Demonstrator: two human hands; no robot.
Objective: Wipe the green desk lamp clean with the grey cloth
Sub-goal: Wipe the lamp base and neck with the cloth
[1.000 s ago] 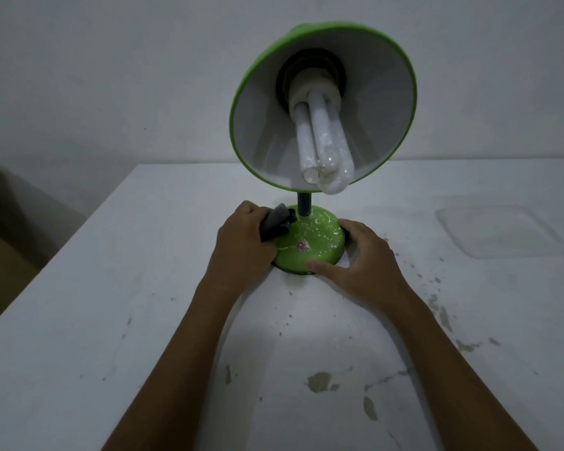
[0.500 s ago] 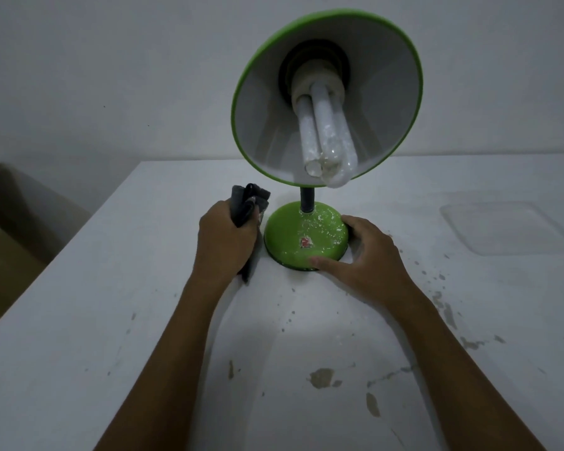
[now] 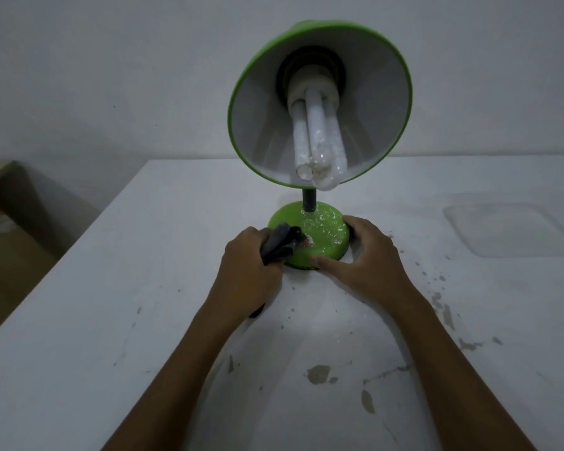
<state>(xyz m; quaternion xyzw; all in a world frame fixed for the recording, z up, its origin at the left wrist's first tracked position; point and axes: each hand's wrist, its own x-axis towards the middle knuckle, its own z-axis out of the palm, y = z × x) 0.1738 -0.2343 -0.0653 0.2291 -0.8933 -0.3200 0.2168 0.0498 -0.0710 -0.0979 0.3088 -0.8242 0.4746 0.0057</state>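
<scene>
The green desk lamp stands on the white table, its round green base (image 3: 323,232) flecked with white spots and its shade (image 3: 319,102) tilted toward me with a white tube bulb inside. My left hand (image 3: 245,268) is closed around the bunched grey cloth (image 3: 280,242), which presses on the left front of the base. My right hand (image 3: 368,258) cups the base's right side, thumb along its front rim.
The white table (image 3: 144,320) carries chipped paint marks near me and to the right. A flat clear plastic lid (image 3: 508,229) lies at the right. A brown cardboard box (image 3: 4,242) stands off the table's left edge. A wall is close behind.
My left hand, which had pulled the cloth off to the left of the base, has brought it back onto the base's left front. The right hand has kept its hold.
</scene>
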